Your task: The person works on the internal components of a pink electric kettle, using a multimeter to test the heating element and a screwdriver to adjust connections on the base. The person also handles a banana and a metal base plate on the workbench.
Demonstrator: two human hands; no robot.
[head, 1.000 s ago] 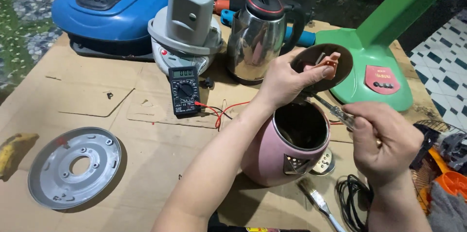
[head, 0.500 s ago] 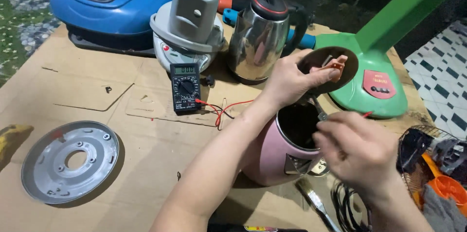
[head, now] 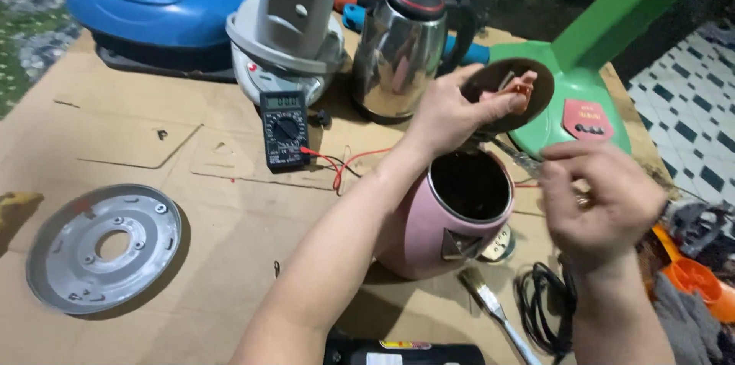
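moved: right hand [head: 601, 200] has dropped lower beside the kettle [head: 452, 219]
right hand: fingers curled on a thin tool [head: 514, 157]
left hand [head: 452, 112]: pinches the lid [head: 509, 89]

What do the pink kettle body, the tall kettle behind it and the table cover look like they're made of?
Pink kettle body: probably smooth plastic shell, soft sheen, dark inside.
Tall kettle: polished metal, likely stainless steel; mirror reflections.
Table cover: matte brown cardboard with cut lines.
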